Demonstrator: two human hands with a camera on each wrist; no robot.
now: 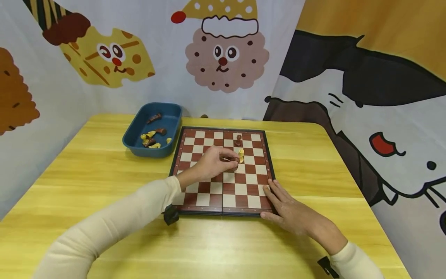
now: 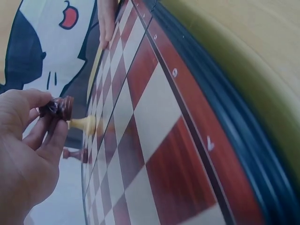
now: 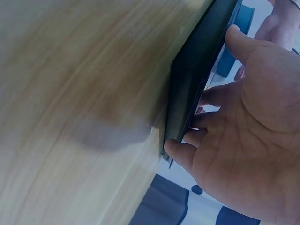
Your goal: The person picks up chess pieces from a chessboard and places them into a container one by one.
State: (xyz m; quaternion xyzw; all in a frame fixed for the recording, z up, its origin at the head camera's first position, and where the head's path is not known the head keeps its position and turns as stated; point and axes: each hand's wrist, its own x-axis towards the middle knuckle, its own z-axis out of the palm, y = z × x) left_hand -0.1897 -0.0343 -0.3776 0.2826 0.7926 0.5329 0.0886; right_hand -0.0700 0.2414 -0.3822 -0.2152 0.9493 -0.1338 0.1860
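Observation:
My left hand (image 1: 214,162) pinches a dark brown chess piece (image 2: 64,108) between thumb and fingers, over the middle of the chessboard (image 1: 223,197). The fingers cover much of that piece, so its exact kind is hard to make out. Just beyond the fingertips stands a pale yellow chess piece (image 1: 241,155), upright on the board. Farther back, another brown chess piece (image 1: 238,140) also stands upright. At the board's front right corner my right hand (image 1: 290,211) rests with fairly straight fingers on the edge, its thumb at the front rim.
Left of the board, a blue plastic tub (image 1: 153,152) holds several brown and yellow chess pieces lying on their sides. Everything stands on a yellow wood-grain table (image 1: 87,186). Behind it hangs a cloth (image 1: 163,38) printed with cartoon figures.

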